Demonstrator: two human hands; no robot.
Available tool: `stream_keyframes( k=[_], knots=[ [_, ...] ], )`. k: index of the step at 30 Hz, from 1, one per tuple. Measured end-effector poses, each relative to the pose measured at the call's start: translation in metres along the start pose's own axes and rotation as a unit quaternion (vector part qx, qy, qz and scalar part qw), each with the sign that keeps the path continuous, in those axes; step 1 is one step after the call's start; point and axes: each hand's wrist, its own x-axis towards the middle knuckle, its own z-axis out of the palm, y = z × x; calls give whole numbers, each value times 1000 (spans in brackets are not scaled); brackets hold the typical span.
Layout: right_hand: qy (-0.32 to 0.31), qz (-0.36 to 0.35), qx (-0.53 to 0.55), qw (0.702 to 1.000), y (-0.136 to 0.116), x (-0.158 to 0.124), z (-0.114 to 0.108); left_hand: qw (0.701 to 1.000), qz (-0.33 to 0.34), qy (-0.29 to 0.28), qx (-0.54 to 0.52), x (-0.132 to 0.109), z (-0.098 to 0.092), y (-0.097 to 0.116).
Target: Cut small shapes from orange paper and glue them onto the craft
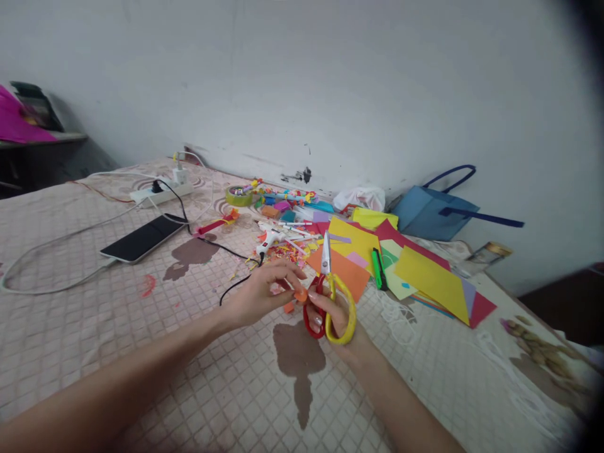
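Between the fingertips of my left hand (268, 286) is a small orange paper piece (301, 294), pinched near the middle of the view. My right hand (337, 314) has its fingers through the handles of a pair of scissors (326, 255), one loop red and the other yellow. The blades point away from me and look closed. My right fingertips come close to the orange piece; whether they touch it I cannot tell. Just below, a second orange scrap (289, 307) lies on the patterned cloth (226, 390).
Beyond my hands lie a white glue gun (271, 240), paper scraps (287, 253), coloured sheets (431, 280) and a green cutter (378, 269). A tablet (144, 239) and power strip (163, 194) trail cables at left. A blue bag (431, 214) leans against the wall.
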Motion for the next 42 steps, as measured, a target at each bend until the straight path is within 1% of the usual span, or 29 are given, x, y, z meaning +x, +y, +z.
stream_keyframes(
  k=[3,5,6,8,9,11,13,16,18,21,23,27,31,33,37,42],
  knots=[
    [7,-5,10,1000,1,2,-2,999,16,-32,26,-1,1,1],
    [20,-18,9,1000,2,3,-2,999,-6,-34,17,-1,4,0],
    [29,-27,3,999,2,3,-3,999,-32,-26,-4,-2,5,-1],
    [55,-49,-19,997,3,4,-4,992,-105,-10,-65,-2,8,-3],
    [69,-57,-33,995,4,4,-5,985,-144,-11,-95,-3,10,-4],
    [87,-64,-69,992,5,3,-6,969,-206,-32,-130,-3,13,-6],
    [90,-69,-123,986,6,2,-8,959,-242,-53,-138,-4,14,-8],
    [98,-79,-202,971,5,1,-9,950,-267,-50,-156,-4,15,-10],
    [107,-84,-225,965,5,1,-9,946,-273,-36,-174,-3,13,-10],
    [106,-96,-218,965,4,2,-9,940,-276,4,-198,0,9,-9],
    [85,-85,-209,970,6,1,-9,936,-277,39,-212,3,5,-8],
    [17,-29,-198,980,12,-3,-8,927,-266,108,-242,6,-2,-9],
    [-11,13,-229,973,19,-7,-8,915,-227,186,-277,9,-9,-6],
    [-17,11,-265,964,19,-8,-7,911,-209,211,-287,10,-12,-5],
    [-33,-37,-348,936,15,-10,-1,907,-190,226,-302,11,-14,-4],
    [-32,-55,-400,914,11,-12,2,903,-194,227,-309,12,-14,-3]
  ],
)
